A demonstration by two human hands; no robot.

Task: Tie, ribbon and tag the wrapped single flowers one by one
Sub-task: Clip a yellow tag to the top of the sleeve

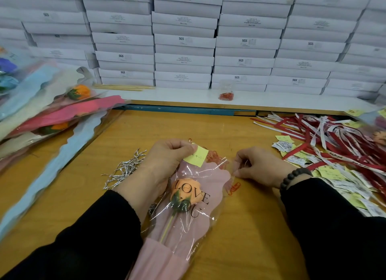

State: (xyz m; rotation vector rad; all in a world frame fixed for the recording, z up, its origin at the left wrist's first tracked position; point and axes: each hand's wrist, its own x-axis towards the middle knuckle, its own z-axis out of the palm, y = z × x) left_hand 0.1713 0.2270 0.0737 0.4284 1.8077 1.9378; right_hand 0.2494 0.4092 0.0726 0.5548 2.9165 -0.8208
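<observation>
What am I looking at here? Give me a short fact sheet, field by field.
Item in work: pink-wrapped orange flower in clear printed sleeve
Left hand: pinches yellow paper tag at the sleeve's top
Right hand: pinches the sleeve's right edge
Left of flower: silver twist ties
Far right: red and white ribbons
Far left: pile of wrapped flowers
Behind: stacked white boxes

The wrapped flower (183, 213) runs off the bottom edge; writing on its yellow tag (196, 159) is illegible.
</observation>
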